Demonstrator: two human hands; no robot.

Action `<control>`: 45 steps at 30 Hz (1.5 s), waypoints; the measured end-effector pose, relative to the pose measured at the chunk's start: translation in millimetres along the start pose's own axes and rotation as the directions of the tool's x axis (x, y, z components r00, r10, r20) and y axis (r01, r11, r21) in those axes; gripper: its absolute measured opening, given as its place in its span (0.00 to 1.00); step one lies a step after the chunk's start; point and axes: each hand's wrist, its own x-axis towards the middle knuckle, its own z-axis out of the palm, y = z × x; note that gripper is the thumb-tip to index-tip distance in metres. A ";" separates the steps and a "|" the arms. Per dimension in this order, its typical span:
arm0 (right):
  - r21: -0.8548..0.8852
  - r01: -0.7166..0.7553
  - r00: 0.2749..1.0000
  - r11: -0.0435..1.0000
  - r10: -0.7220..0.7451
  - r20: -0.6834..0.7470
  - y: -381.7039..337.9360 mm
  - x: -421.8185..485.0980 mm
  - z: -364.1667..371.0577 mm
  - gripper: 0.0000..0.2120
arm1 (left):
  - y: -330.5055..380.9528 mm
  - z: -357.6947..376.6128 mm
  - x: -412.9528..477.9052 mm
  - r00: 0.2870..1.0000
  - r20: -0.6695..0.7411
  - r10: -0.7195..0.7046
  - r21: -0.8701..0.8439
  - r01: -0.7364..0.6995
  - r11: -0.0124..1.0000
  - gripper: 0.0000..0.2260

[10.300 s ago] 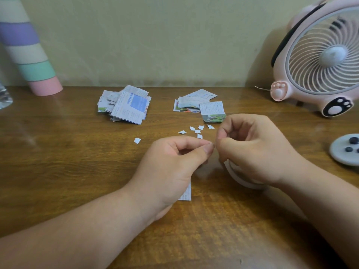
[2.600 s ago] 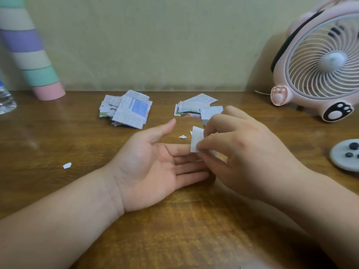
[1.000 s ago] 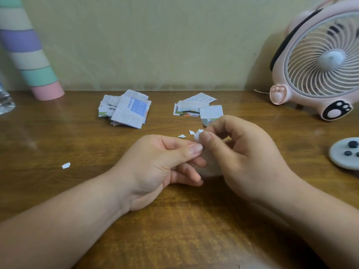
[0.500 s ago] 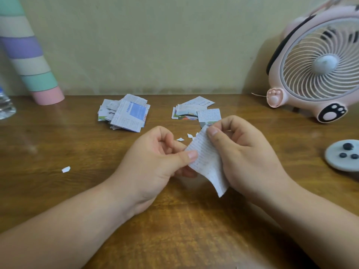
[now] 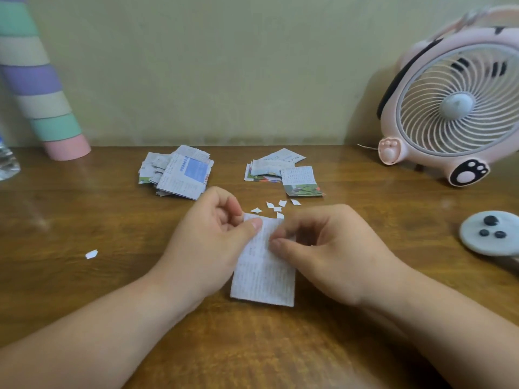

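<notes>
Wooden table (image 5: 84, 276) meets a yellow wall; a fan (image 5: 455, 102) stands upper right. At frame centre, the left hand (image 5: 207, 248) and right hand (image 5: 331, 248) each pinch the slip's (image 5: 262, 273) top edge. Scraps (image 5: 276, 206) lie just above.

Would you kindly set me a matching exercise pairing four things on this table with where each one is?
Things:
1 slip
2 fan
3 striped tube
4 lone scrap

Places:
a back right
b pinched between left hand and right hand
c back left, against the wall
d lying alone, left of both hands

Pairs: 1-b, 2-a, 3-c, 4-d
</notes>
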 end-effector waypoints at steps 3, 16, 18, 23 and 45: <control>-0.095 -0.148 0.976 0.984 0.161 0.144 -5.1 -1.1 -2.9 0.06 | 3.7 -2.4 -2.1 0.989 -0.098 0.108 0.071 -0.101 0.992 0.12; -0.305 0.068 0.975 0.950 0.001 0.223 -12.2 -2.9 -0.4 0.05 | 2.3 -2.3 -11.3 0.842 0.530 0.107 -0.069 -0.083 0.994 0.24; -0.322 0.040 0.984 0.946 0.018 0.176 -14.9 -2.8 -1.2 0.05 | 3.0 -2.9 -12.1 0.826 0.554 0.106 -0.060 -0.088 0.994 0.24; -0.356 -0.039 0.989 0.934 0.087 0.120 -16.4 -1.7 1.5 0.10 | 3.3 -0.9 -14.8 0.797 0.592 0.118 -0.061 -0.102 0.993 0.25; -0.655 -0.054 0.994 0.753 0.101 0.034 37.1 104.4 -20.0 0.31 | 4.6 3.6 -6.0 0.920 0.360 -0.153 0.130 0.113 0.985 0.15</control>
